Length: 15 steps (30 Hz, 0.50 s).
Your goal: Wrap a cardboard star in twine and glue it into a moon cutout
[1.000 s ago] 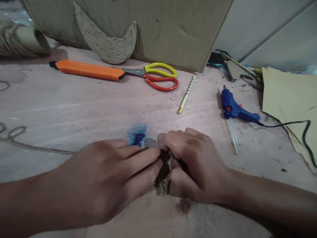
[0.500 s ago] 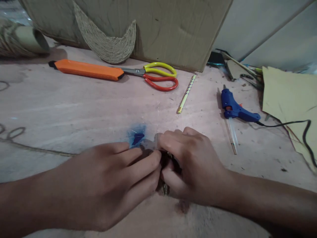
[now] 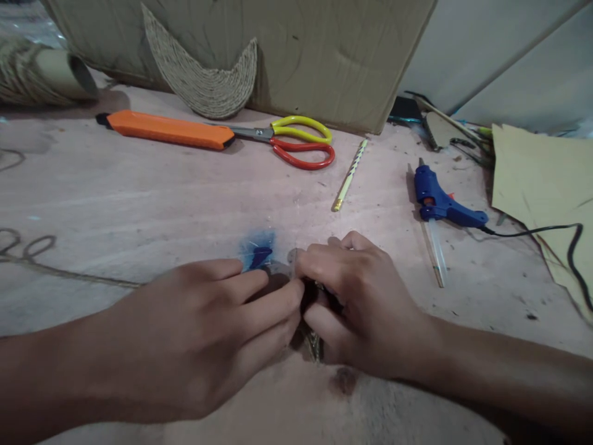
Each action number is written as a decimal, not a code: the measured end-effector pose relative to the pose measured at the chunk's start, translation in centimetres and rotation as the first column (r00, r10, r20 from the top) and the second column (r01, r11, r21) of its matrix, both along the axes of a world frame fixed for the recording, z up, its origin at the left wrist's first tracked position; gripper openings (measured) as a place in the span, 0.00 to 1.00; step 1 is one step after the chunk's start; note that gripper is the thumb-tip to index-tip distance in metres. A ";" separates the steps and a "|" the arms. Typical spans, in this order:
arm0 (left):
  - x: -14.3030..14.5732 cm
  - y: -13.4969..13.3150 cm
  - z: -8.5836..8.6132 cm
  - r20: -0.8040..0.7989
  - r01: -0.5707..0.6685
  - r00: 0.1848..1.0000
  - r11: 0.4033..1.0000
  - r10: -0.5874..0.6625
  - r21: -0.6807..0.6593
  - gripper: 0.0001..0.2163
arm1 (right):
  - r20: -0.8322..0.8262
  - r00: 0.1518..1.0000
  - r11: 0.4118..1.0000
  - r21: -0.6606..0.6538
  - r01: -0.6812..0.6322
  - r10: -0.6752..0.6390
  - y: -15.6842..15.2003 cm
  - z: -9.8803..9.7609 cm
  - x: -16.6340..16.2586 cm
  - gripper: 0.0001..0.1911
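My left hand (image 3: 217, 334) and my right hand (image 3: 365, 303) meet low in the middle of the head view, fingers curled in towards each other. Between them they grip a small twine-covered piece (image 3: 315, 346). Only a narrow bit of it shows below the fingers, so its full shape is hidden. A strand of brown twine (image 3: 92, 278) runs from loose loops at the left edge and disappears behind my left hand. Just beyond the fingertips lies a dark blue mark (image 3: 260, 256) on the pinkish tabletop (image 3: 162, 191).
Behind the hands lie an orange cutter (image 3: 171, 131), scissors (image 3: 301, 145) and a pencil (image 3: 349, 176). A blue glue gun (image 3: 430, 194) with its cord is on the right, near yellow card (image 3: 542, 179). A twine-covered crescent (image 3: 208, 93) leans on cardboard (image 3: 324, 62); a twine roll (image 3: 41, 74) lies left.
Both hands stay together with small finger shifts. A bit more of the twine-covered piece shows beneath them. The view has shifted slightly; the tools lie as before.
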<state>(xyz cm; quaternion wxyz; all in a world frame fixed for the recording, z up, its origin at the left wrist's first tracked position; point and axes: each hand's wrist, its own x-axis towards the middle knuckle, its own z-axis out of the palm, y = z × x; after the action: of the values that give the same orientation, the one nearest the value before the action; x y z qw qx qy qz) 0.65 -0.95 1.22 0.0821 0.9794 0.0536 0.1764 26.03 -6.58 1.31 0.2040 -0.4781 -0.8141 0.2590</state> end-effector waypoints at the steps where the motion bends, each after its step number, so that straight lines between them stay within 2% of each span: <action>1: -0.1 -0.1 0.0 -0.002 0.002 1.000 1.000 -0.002 -0.010 0.27 | -0.001 1.000 1.000 -0.003 -0.002 0.002 0.0 0.0 0.0 0.05; 7: -0.5 -0.3 -0.3 -0.042 0.006 0.999 1.000 -0.005 0.029 0.20 | -0.013 1.000 1.000 0.005 0.012 -0.011 0.3 0.4 0.9 0.06; 10: -0.6 0.1 -0.6 -0.012 0.001 1.000 0.999 -0.001 0.038 0.19 | -0.031 0.998 0.979 0.199 -0.052 0.059 -0.2 0.1 2.6 0.10; 13: -0.5 0.7 -0.6 0.005 0.030 1.000 0.998 -0.030 0.060 0.24 | 0.070 0.990 0.893 0.427 -0.143 0.125 -1.3 -0.4 4.4 0.12; 15: -0.4 1.0 -0.5 0.003 0.050 0.999 0.995 -0.050 0.084 0.25 | 0.129 0.978 0.834 0.512 -0.206 0.162 -1.9 -0.8 5.1 0.13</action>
<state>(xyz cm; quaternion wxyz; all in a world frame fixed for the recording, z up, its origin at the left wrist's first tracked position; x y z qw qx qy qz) 0.22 0.03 0.67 0.0456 0.9826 0.0214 0.1789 31.14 -8.52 0.53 0.2675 -0.3342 -0.9033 0.0272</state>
